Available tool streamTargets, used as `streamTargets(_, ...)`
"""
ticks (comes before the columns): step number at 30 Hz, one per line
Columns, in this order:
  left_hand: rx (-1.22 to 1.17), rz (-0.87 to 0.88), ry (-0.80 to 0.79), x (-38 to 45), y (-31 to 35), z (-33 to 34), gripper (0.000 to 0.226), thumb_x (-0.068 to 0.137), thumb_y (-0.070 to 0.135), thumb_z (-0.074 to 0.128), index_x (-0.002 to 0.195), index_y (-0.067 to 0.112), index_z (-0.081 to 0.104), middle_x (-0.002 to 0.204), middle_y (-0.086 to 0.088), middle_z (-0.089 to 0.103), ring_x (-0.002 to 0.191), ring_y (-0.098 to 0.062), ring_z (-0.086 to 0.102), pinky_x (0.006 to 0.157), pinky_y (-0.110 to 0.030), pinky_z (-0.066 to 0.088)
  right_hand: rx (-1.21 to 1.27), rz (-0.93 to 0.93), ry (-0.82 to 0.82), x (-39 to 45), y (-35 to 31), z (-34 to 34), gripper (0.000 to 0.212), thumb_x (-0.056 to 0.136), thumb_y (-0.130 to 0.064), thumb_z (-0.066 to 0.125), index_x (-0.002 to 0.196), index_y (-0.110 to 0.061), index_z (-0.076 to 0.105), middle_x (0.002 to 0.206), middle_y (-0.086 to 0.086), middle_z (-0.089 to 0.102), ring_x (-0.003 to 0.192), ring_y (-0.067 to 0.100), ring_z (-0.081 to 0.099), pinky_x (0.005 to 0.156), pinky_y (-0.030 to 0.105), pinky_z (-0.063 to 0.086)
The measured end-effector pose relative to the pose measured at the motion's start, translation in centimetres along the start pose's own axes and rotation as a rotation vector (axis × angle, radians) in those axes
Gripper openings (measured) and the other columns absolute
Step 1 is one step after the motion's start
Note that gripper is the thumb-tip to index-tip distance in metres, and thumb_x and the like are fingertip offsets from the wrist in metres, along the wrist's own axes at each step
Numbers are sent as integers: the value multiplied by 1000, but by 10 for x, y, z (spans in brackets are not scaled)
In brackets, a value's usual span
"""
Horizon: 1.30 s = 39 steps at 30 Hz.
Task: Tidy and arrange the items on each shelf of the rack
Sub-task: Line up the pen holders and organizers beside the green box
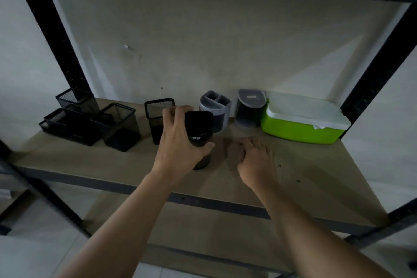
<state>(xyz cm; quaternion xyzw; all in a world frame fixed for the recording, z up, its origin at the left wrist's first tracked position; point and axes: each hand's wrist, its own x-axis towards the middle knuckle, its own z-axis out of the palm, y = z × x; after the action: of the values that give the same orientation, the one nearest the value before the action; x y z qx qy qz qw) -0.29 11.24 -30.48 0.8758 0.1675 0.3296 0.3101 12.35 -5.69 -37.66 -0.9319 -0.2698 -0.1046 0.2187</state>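
Observation:
My left hand (pixel 178 142) grips a dark round pen holder (pixel 199 133) with white lettering, its base on the wooden shelf (pixel 316 165) near the middle. My right hand (pixel 255 158) rests on the shelf just right of it, fingers loosely bent and holding nothing. Behind the held holder stand a black mesh pen cup (pixel 158 110) and a grey divided holder (pixel 216 106). Right of those stands a dark container with a grey lid (pixel 249 108), beside a green box with a white lid (pixel 302 122).
At the shelf's left stand a black mesh desk organizer (pixel 67 119) and a tilted black mesh cup (pixel 119 126). Black rack posts (pixel 52 29) rise at both sides. A lower shelf (pixel 203 232) shows beneath my arms, and an upper shelf spans the top.

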Motion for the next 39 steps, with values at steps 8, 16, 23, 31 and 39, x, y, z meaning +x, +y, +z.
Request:
streamTargets(8, -219, -36, 119, -22, -28, 7, 93, 63, 37, 94, 140, 33, 42, 130, 4, 38, 116, -5, 48, 103, -30, 49, 11, 19, -9, 1, -8, 4, 58, 77, -3, 57, 130, -27, 55, 129, 5, 57, 114, 32, 56, 95, 46, 47)
streamTargets(16, -286, -54, 190, -17, -43, 6, 102, 63, 22, 93, 147, 26, 36, 132, -1, 41, 116, 15, 42, 97, -2, 36, 46, 44, 31, 1, -14, 8, 56, 78, 0, 57, 129, -23, 55, 127, 8, 54, 109, 38, 58, 86, 48, 51)
streamTargets(23, -275, -86, 212, -8, -58, 6, 107, 65, 19, 91, 152, 25, 30, 133, -1, 37, 116, 0, 42, 96, 3, 30, 181, -1, 92, 11, -75, 1, 92, 84, -19, 75, 154, -43, 20, 155, 9, 24, 108, 29, 61, 66, 30, 47)
streamTargets(31, -251, -138, 200, 4, -78, 1, 107, 69, 27, 87, 155, 28, 23, 140, 2, 35, 130, -13, 42, 101, -21, 36, 115, 61, 102, 51, -105, 16, 71, 89, -41, 73, 145, -40, 30, 157, 12, 16, 124, 43, 55, 83, 48, 59)
streamTargets(39, -226, -178, 197, 6, -79, 7, 106, 73, 32, 88, 156, 27, 22, 144, 0, 37, 130, -17, 47, 97, -23, 40, 33, 55, 263, 58, -96, 22, 54, 89, -33, 77, 131, -24, 44, 141, 12, 32, 113, 38, 56, 80, 43, 55)
